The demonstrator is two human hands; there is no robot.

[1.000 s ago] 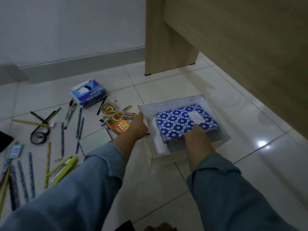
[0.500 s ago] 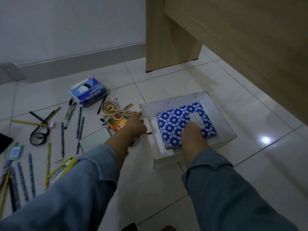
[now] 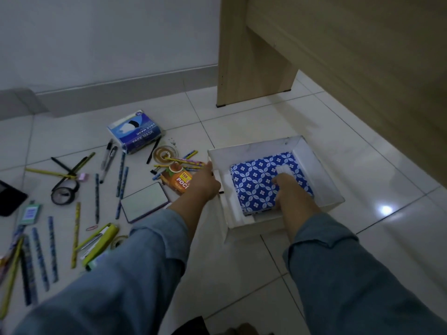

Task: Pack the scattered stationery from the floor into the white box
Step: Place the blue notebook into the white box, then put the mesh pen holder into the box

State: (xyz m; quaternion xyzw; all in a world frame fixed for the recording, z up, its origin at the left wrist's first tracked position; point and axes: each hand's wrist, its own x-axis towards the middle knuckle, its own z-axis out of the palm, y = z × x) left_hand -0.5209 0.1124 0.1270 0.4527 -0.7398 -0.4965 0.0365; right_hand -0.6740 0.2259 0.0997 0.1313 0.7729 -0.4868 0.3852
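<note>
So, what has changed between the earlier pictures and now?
The right hand slid forward over the notebook, from its near edge up to the white label, and now presses on it inside the box. The left hand stayed at the box's left wall. The pens on the floor did not move.
</note>
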